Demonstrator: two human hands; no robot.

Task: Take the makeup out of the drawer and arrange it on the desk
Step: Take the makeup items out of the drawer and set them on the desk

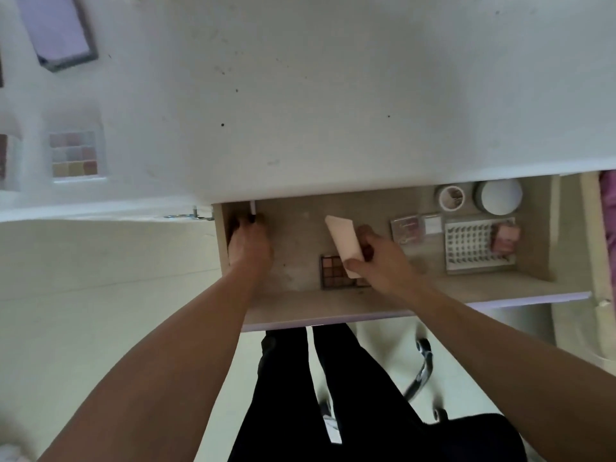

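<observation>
- Right hand: grip clamped on a pink tube, which is tilted over a palette in the open drawer.
- Left hand: in the drawer's far left corner, by a white stick; whether its grip is apart or together cannot be told.
- Drawer, right part: lash tray, jar, cup.
- Desk: second palette at left.
</observation>
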